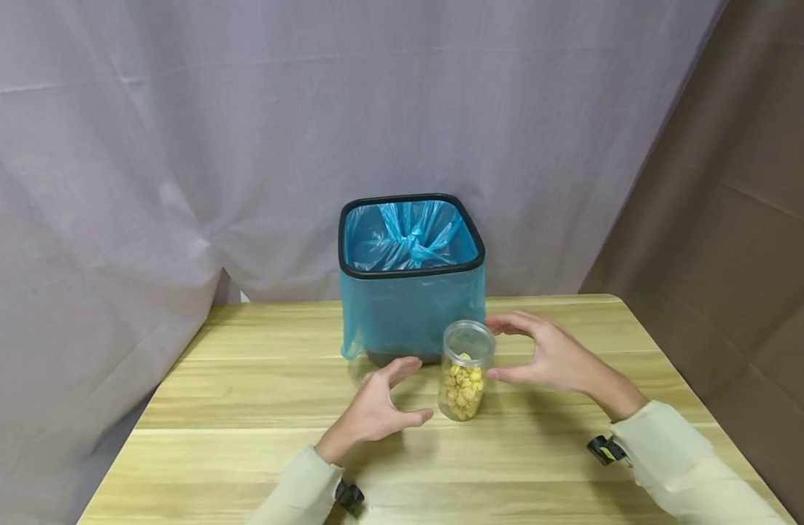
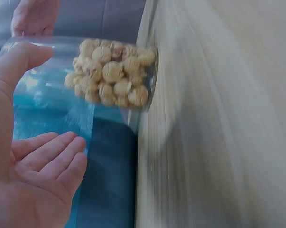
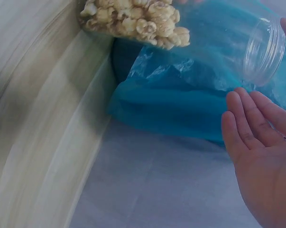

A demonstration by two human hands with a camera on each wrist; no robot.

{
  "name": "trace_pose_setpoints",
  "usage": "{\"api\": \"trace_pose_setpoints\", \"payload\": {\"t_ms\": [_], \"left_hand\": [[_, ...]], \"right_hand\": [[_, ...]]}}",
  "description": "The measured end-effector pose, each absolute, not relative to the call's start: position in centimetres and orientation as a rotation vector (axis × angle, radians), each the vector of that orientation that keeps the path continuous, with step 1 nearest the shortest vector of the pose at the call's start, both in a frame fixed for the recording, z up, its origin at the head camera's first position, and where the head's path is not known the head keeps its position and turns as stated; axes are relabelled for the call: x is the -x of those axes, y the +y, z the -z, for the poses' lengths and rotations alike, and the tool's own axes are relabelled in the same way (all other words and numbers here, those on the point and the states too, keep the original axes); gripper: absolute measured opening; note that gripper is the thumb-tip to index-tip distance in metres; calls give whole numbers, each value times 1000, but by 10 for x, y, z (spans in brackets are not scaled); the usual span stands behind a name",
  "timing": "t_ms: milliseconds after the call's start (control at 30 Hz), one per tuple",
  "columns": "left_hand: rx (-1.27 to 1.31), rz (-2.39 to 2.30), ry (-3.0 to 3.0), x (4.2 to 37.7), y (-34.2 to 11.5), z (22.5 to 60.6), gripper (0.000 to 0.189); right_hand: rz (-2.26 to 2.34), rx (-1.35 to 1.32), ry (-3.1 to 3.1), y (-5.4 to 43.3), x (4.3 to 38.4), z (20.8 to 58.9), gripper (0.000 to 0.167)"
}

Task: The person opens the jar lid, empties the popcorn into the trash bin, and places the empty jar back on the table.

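Observation:
A clear plastic jar (image 1: 466, 370), partly filled with yellowish popcorn (image 2: 112, 71), stands on the wooden table in front of the bin. Its threaded neck (image 3: 266, 50) shows in the right wrist view. To the left of the jar is my left hand (image 1: 374, 407), thumb and fingers spread, with a gap between it and the plastic. My right hand (image 1: 551, 356) is on the other side, fingers extended and thumb apart, its fingertips right at the jar's side in the head view. Neither hand grips the jar.
Behind the jar stands a square bin with a black rim (image 1: 411, 274), lined with a blue plastic bag (image 1: 408, 310) that is knotted inside. The wooden table (image 1: 257, 408) reaches back to a grey curtain (image 1: 244, 146). A brown cloth (image 1: 737, 240) hangs on the right.

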State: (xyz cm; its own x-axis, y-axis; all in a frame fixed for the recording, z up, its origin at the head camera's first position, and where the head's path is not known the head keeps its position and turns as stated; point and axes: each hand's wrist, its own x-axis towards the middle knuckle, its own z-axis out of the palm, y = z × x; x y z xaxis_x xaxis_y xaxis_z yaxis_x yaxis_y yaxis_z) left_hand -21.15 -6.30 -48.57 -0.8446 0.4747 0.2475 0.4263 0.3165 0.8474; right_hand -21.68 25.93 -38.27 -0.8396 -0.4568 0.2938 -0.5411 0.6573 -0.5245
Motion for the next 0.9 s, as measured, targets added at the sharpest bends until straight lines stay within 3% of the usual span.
{"api": "trace_pose_setpoints", "payload": {"t_ms": [400, 767, 900], "left_hand": [[-835, -1630, 2481, 224, -22, 488, 88], [-844, -1701, 2430, 231, 3, 492, 76], [-837, -1731, 2425, 234, 13, 490, 62]], "right_hand": [[-982, -833, -2761, 245, 221, 383, 83], [-1020, -872, -2728, 233, 227, 388, 81], [-1021, -862, -2730, 231, 229, 387, 80]]}}
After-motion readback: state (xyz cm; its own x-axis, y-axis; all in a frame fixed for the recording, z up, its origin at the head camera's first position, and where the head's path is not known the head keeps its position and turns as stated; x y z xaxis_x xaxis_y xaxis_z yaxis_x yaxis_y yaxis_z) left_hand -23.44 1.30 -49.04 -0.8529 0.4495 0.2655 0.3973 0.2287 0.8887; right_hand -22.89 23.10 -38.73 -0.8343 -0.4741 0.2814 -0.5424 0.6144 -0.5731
